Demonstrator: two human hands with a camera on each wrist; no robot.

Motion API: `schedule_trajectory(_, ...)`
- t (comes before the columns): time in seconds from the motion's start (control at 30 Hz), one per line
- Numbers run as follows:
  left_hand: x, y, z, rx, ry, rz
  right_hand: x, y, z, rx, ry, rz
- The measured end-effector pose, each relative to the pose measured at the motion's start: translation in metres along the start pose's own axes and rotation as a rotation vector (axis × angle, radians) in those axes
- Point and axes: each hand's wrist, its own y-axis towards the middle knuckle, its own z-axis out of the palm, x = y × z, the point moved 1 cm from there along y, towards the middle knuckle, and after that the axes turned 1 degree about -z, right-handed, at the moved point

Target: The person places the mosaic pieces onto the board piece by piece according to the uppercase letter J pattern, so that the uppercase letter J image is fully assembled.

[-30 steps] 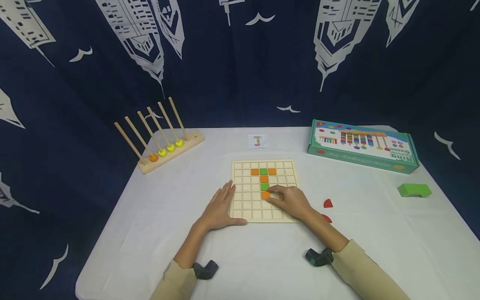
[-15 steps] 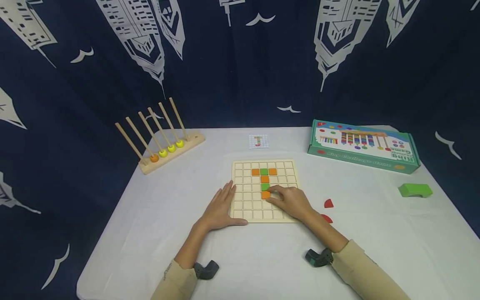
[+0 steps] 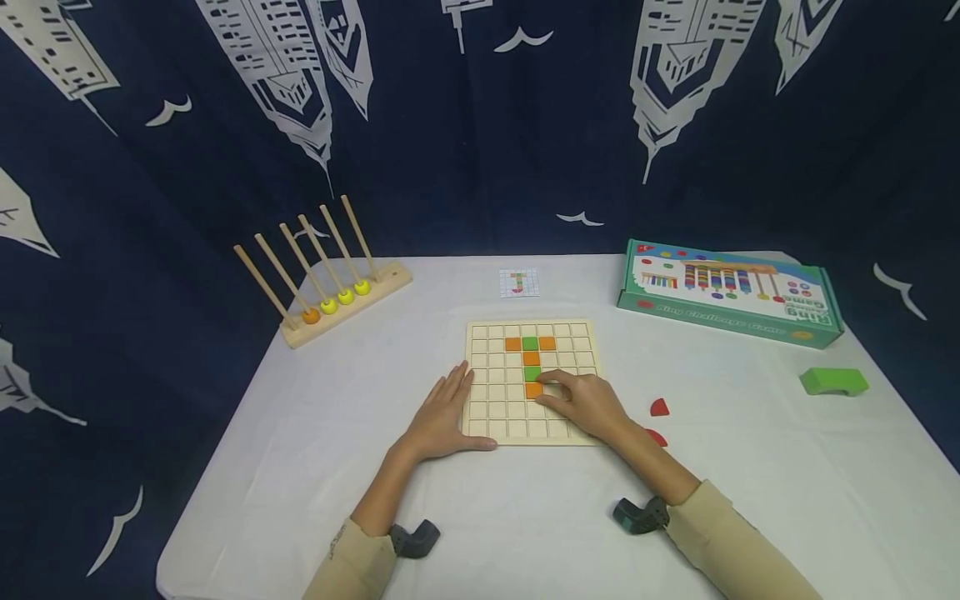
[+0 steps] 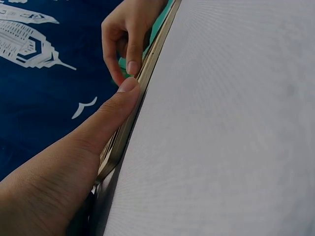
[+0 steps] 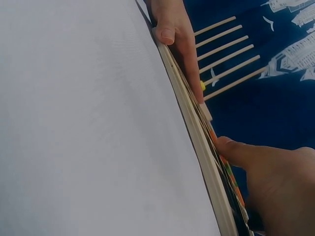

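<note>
A light wooden grid board (image 3: 487, 421) lies flat mid-table. Orange and green square tiles form a T in its cells, with an orange tile (image 3: 533, 390) at the stem's lower end and a green tile (image 3: 532, 373) just above. My right hand (image 3: 588, 406) pinches the lower orange tile at its right side between thumb and index finger. My left hand (image 3: 438, 417) rests spread at the board's lower left corner. Its thumb (image 4: 115, 108) lies along the near edge in the left wrist view. In the right wrist view, my right thumb (image 5: 234, 147) sits low over the board.
A small card with a J pattern (image 3: 518, 283) lies behind the board. A peg stand with beads (image 3: 347, 304) is back left, a green game box (image 3: 731, 292) back right. A green arched block (image 3: 834, 382) and red quarter-round pieces (image 3: 659, 407) lie to the right.
Both hands keep their places on the board and the tiles stay as they were. The whole head view has drifted by a few pixels.
</note>
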Motion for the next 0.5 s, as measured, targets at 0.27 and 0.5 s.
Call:
schedule_trajectory(0.27, -0.001, 0.001, 0.001, -0.023, -0.003, 0.024, -0.015, -0.016, -0.021, -0.015, 0.041, 0.017)
schedule_trajectory(0.5, -0.001, 0.001, 0.0, -0.023, -0.003, 0.017, -0.047, -0.046, -0.051, -0.062, 0.013, 0.063)
